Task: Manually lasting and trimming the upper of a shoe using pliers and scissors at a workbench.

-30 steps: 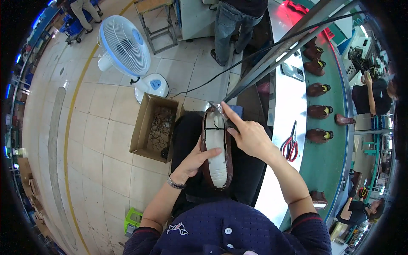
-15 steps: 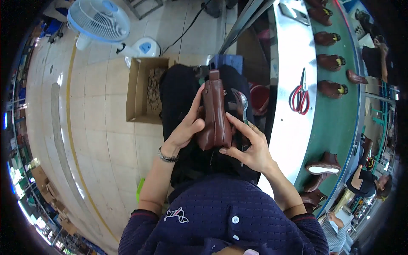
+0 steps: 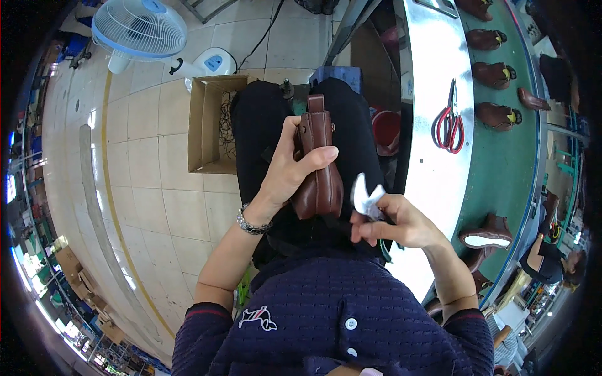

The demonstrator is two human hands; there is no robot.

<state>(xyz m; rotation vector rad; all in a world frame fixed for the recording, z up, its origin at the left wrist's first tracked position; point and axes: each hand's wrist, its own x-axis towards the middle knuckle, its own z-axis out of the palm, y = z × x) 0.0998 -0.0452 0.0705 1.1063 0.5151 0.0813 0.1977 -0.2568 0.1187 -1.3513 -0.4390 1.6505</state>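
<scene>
Navy shirt (image 3: 295,301) (white buttons (image 3: 351,324)), bracelet (image 3: 252,224); black trousers (image 3: 254,141)

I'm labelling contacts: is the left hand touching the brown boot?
Touching: the head view shows the left hand gripping the brown boot, its thumb lying across the side facing the camera.

The desk (image 3: 417,200) is long, silver and shiny. Red scissors (image 3: 449,114) lie flat on it, closer to the right edge, tips toward the far end. Further that way lies a flat dark thing (image 3: 441,5), partly cut off from view.

A green belt (image 3: 492,172) runs past the desk's right edge. Four brown shoes (image 3: 494,115) sit in a row nearer its left edge, and another shoe (image 3: 533,99) sits by its right edge. Toward the near end, a tipped shoe (image 3: 487,227) shows its white sole.

On the tiled floor (image 3: 182,156) are a fan (image 3: 141,28) and an open box (image 3: 204,135).
</scene>
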